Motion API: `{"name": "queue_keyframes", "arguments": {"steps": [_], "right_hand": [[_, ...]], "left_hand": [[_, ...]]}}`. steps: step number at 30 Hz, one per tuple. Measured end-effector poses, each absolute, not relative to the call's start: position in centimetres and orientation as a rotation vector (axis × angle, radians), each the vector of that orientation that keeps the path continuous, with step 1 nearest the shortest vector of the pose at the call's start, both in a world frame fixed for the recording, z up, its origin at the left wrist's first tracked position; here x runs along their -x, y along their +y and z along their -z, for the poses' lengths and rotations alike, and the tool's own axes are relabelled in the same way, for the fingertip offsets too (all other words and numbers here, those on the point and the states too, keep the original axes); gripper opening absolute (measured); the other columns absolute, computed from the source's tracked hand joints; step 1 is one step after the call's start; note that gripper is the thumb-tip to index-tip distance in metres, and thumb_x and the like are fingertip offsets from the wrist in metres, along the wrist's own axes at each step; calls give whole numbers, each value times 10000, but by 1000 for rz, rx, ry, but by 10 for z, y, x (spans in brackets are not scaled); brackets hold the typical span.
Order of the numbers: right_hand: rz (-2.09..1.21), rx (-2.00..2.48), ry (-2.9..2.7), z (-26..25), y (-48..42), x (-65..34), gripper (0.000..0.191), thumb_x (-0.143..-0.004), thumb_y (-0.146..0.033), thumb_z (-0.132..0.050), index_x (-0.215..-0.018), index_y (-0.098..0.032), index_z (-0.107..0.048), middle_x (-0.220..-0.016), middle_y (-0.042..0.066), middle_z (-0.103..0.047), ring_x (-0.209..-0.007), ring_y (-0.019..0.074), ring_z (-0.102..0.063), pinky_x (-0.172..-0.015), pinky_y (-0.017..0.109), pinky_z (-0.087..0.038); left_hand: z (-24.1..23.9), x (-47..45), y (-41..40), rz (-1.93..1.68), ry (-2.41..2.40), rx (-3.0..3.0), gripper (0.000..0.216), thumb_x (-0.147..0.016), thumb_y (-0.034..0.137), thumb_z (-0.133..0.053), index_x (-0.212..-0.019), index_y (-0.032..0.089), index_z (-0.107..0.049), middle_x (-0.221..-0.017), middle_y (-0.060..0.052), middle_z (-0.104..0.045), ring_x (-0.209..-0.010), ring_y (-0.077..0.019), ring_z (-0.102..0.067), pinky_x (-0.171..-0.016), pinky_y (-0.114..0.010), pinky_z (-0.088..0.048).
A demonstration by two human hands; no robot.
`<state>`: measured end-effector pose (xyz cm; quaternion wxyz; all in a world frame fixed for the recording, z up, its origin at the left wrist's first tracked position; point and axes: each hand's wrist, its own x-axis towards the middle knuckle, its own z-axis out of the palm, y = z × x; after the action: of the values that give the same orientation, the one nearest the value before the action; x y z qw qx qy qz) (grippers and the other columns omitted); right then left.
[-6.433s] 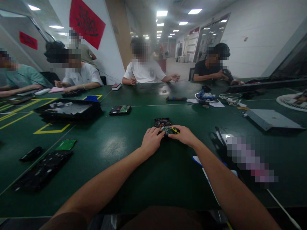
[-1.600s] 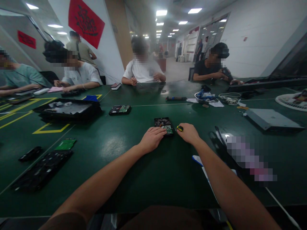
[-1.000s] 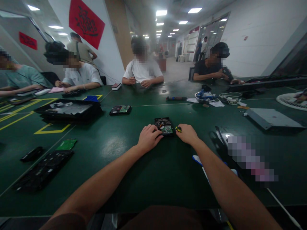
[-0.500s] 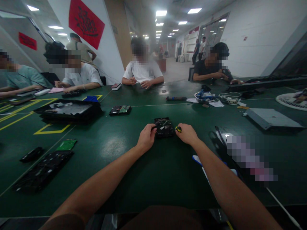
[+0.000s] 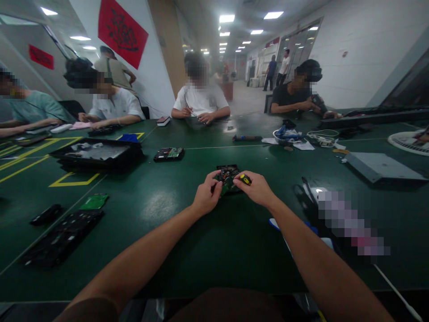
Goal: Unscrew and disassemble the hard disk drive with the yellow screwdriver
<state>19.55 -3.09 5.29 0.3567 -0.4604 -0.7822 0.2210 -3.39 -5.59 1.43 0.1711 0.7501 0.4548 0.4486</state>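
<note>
In front of me on the table is a small black electronic device point(image 5: 228, 169), its inner parts showing. My left hand point(image 5: 208, 195) pinches a small green circuit board point(image 5: 228, 184), tilted over the near part of the device. A yellow-and-black screwdriver handle point(image 5: 246, 179) sits in my right hand point(image 5: 256, 188), whose fingertips reach the right side of the board. The screwdriver's shaft does not show. Both hands cover parts of the device, so whether the board still touches it I cannot tell.
Left of the hands lie a hard drive point(image 5: 169, 154), a black tray point(image 5: 97, 154), a green board point(image 5: 94, 201) and a black casing point(image 5: 63, 237). On the right are a grey metal box point(image 5: 382, 166) and a bowl point(image 5: 284, 136) of cables. Several people sit across the green table point(image 5: 201, 255).
The green circuit board has come up into view between my hands, tilted over the black device. My right hand has moved left to the board, still holding the screwdriver.
</note>
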Motion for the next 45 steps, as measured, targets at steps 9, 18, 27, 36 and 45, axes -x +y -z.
{"name": "queue_keyframes", "arguments": {"steps": [9, 18, 27, 36, 45], "right_hand": [[-650, 1412, -1952, -50, -26, -201, 235, -910, -408, -679, -1057, -227, -709, -1051, 40, -740, -930, 195, -655, -810, 305, -469], [-1109, 1404, -1711, -54, -27, -203, 206, -903, -394, -664, -938, -192, -647, -755, 2, -671, -566, 118, -508, -533, 247, -388], [-987, 1567, -1699, -44, -22, -208, 295, -822, -371, -768, -1020, -179, -664, -871, 38, -714, -677, 149, -611, -581, 256, -461], [-891, 1585, -1926, -39, -22, -208, 285, -836, -459, -751, -938, -201, -685, -858, 31, -726, -736, 167, -638, -609, 259, -447], [-891, 1541, -2026, -46, -24, -208, 266, -839, -455, -737, -849, -198, -667, -772, 21, -695, -666, 152, -593, -586, 262, -418]], "left_hand": [[-12, 31, -52, -1350, 1284, -1840, 331, -1058, 378, -471, -1316, 186, -549, -904, -24, -702, -643, -127, -678, -610, -241, -556], [-15, 31, -56, -1141, 1220, -1992, 369, -1051, 387, -472, -1346, 180, -553, -825, -5, -697, -611, -135, -667, -629, -262, -535], [-32, -1, -98, -476, 1501, -2529, 570, -977, 461, -608, -1481, 249, -442, -1084, -87, -746, -854, -254, -738, -707, -324, -545], [-36, -9, -108, -196, 1682, -2739, 450, -1034, 236, -491, -1477, 155, -495, -1030, -140, -709, -804, -253, -729, -649, -321, -542], [-41, -19, -128, -17, 1765, -2834, 446, -989, 62, -483, -1427, 56, -566, -1010, -196, -716, -808, -255, -752, -674, -330, -553]]}}
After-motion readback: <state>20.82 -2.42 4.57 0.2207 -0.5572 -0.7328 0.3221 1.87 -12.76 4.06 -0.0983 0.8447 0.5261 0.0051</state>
